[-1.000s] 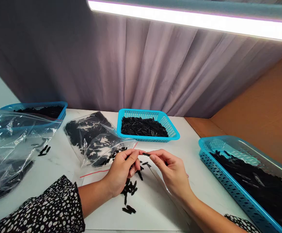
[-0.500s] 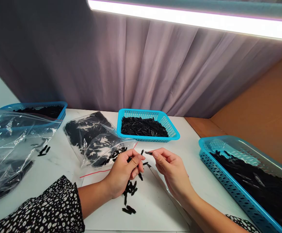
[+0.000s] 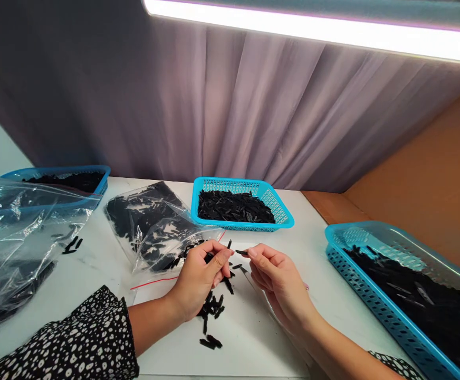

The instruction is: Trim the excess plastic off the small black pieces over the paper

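My left hand (image 3: 202,272) is closed, with a small black elongated piece (image 3: 229,244) pinched upright between thumb and forefinger. Another dark piece shows inside its curled fingers. Just to the right, my right hand (image 3: 275,274) pinches a similar black piece (image 3: 241,253), held level with its end pointing at my left fingertips. A thin pointed metal tip (image 3: 243,270) shows below my right fingers; whether the hand holds it, I cannot tell. Under my hands lies a white sheet (image 3: 254,348) with a loose pile of black pieces (image 3: 213,306) on it.
A blue basket (image 3: 241,227) of black pieces stands behind my hands. A larger blue basket (image 3: 376,301) is at right, another (image 3: 105,182) at back left. A clear zip bag (image 3: 146,227) of pieces lies beside my left hand; a bigger plastic bag (image 3: 20,237) covers the far left.
The black piece in my right hand has tipped slightly and sits closer to my left fingertips. The piece in my left hand has shifted a little left and stands more upright.
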{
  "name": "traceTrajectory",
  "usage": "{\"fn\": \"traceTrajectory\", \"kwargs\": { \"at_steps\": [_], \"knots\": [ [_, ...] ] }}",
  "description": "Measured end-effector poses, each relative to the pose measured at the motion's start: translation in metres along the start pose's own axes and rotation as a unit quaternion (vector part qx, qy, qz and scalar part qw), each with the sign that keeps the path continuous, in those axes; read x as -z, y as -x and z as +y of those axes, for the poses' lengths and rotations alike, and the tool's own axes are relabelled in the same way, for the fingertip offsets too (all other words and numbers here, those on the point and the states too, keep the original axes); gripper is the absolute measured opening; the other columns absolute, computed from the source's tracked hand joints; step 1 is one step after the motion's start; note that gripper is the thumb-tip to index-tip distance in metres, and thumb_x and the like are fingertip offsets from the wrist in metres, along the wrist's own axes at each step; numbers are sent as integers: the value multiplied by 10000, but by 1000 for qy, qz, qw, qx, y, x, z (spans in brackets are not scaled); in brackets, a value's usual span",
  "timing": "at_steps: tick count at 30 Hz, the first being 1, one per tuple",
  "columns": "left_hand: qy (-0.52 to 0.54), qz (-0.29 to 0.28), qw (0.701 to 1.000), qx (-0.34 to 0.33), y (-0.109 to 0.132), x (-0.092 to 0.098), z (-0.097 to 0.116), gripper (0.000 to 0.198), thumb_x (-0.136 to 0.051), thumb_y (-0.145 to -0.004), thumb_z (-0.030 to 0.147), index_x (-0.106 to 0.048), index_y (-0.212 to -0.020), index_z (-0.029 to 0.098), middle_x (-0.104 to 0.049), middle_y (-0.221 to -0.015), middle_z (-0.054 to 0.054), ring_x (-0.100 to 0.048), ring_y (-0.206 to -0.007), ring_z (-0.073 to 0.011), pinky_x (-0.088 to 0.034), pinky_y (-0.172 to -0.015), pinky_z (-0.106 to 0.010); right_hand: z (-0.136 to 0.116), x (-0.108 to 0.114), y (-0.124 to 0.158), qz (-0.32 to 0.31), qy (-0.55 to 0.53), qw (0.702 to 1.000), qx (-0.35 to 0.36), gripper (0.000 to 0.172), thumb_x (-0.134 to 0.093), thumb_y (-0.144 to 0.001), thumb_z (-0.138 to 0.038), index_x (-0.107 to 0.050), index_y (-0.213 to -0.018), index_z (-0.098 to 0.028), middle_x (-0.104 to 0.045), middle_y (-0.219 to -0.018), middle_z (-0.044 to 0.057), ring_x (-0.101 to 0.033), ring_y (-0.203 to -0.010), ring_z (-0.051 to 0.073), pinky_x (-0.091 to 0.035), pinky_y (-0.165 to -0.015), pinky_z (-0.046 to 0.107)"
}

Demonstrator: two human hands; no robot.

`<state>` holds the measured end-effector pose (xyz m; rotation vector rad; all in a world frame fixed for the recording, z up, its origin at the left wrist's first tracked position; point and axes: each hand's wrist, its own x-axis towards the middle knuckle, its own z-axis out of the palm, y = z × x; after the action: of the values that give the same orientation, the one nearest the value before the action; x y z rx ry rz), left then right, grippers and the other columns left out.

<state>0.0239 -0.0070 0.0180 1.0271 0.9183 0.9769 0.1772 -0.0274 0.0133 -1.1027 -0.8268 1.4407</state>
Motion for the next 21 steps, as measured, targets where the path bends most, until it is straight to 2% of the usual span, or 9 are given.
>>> {"fn": "traceTrajectory", "kwargs": {
  "at_steps": [9,13,18,21],
  "knots": [
    [-58,27,998,-22,0,0,0,291,-707,-745,401,-534,-710,171,-574,-533,47,-352,-410,-40,-235,-424,-191,17,-4,4,-32,57,997,32,428,-709,-779,-555,-525,-683,-181,-248,-488,-115,-133,-465,63,-94,-447,250],
    [-71,-6,997,-40,3,0,2,260,-652,-812,399,-548,-757,168,-572,-556,49,-355,-410,-40,-252,-425,-189,16,-5,5,-55,74,995,37,439,-689,-799,-562,-507,-683,-180,-276,-499,-109,-136,-471,61,-94,-453,250],
    [-18,-47,999,-20,6,0,1,268,-600,-866,425,-553,-808,168,-575,-556,44,-340,-394,-32,-225,-417,-184,5,-8,7,-118,-20,992,-36,415,-738,-769,-513,-496,-678,-188,-310,-465,-116,-119,-441,51,-80,-451,247],
    [24,-47,999,11,4,0,1,289,-617,-855,431,-532,-774,167,-578,-549,39,-340,-386,-23,-196,-410,-181,1,-9,8,-149,-72,983,-75,379,-760,-761,-465,-522,-677,-181,-288,-442,-124,-104,-425,47,-80,-441,240]
  ]
}}
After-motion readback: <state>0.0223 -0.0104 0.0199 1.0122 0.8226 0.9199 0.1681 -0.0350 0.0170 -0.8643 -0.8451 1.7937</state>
